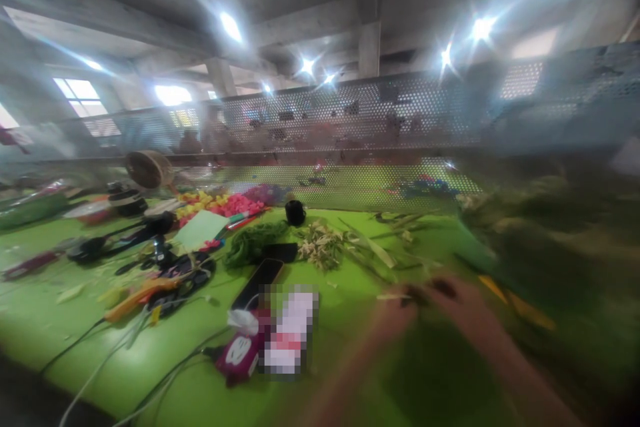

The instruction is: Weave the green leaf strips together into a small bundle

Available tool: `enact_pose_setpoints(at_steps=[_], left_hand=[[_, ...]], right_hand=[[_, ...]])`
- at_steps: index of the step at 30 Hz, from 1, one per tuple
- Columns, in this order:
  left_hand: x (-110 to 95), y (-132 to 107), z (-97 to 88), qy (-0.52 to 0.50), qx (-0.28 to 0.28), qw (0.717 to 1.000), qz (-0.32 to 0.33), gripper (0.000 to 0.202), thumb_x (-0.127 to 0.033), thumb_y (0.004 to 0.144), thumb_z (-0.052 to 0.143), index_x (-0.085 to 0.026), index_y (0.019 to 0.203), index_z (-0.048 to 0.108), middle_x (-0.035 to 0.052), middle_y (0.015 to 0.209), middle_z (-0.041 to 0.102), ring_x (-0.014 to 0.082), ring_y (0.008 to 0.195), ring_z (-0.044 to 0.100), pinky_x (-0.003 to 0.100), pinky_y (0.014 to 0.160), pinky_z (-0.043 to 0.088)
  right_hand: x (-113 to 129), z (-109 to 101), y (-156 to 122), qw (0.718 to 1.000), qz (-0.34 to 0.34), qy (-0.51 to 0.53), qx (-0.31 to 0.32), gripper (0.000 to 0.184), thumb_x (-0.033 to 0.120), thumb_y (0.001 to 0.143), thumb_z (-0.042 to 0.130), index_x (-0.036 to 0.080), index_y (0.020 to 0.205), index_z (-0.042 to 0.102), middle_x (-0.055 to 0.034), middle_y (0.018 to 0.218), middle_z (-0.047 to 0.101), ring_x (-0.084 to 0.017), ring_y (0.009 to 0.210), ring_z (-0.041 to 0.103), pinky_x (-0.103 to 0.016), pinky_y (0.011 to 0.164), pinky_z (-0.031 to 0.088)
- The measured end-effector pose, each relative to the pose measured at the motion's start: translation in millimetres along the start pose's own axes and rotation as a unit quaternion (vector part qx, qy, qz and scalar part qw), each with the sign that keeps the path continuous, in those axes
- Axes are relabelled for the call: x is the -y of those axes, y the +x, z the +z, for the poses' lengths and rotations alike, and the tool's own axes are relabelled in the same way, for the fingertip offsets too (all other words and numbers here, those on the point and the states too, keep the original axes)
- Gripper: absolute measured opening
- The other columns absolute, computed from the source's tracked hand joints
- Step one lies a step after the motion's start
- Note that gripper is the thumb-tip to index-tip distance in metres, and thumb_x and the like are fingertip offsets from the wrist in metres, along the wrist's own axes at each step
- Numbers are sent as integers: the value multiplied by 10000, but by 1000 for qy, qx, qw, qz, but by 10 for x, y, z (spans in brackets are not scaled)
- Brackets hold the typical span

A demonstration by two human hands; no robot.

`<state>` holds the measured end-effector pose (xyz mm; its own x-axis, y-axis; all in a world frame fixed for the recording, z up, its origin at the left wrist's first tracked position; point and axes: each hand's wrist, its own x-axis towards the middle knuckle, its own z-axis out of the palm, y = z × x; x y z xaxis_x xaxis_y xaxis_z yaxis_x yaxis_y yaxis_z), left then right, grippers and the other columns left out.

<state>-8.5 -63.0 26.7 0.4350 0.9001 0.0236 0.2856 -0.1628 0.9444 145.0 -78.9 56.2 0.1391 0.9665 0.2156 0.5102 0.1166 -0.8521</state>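
Your left hand and right hand are motion-blurred, forearms cut off at the bottom edge. Pale strip sits at your left fingertips, over the green table; long axis roughly left-right, visible end pointing left, other end lost in blur. Can't tell how far open either of the 2 is, or whether the left actually grips the strip. Right is just beside it; any hold unreadable. Heap at far right is a dark smear; pack is pixelated.
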Motion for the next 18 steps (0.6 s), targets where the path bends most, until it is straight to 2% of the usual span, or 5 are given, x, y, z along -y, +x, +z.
enact_pose_setpoints(at_steps=[5,9,12,16,18], left_hand=[[-10,-31,-15,-31,-15,999,20,112,-213,755,477,-187,807,573,15,739,536,145,705,472,269,670,406],[22,-11,-8,-60,-26,998,8,110,-240,760,503,-181,823,571,17,735,539,146,697,471,264,652,402],[45,-1,-20,-53,-34,998,13,110,-226,751,515,-174,822,581,16,744,546,139,702,474,255,657,396],[55,0,-41,-35,-40,998,20,113,-209,750,501,-169,803,592,22,734,562,136,684,482,241,621,383],[56,3,-42,-24,-40,998,36,125,-212,752,499,-168,811,600,29,741,577,144,687,495,247,621,390]], right_hand=[[43,-25,-32,995,44,46,-70,152,354,620,632,253,514,592,27,412,567,-164,396,511,-273,405,382],[-99,16,-23,989,7,133,-60,164,356,738,549,255,645,639,0,525,646,-184,442,571,-292,433,429],[-185,-57,28,996,-27,74,-32,148,331,716,596,230,799,664,-10,614,687,-206,555,637,-308,515,491],[-159,-202,24,971,-183,-126,-87,371,321,783,579,245,1145,607,-53,887,729,-193,660,655,-309,607,509],[-126,-208,-9,947,-266,-175,-48,323,277,830,522,285,1137,622,-48,1000,723,-185,735,672,-303,662,519]])
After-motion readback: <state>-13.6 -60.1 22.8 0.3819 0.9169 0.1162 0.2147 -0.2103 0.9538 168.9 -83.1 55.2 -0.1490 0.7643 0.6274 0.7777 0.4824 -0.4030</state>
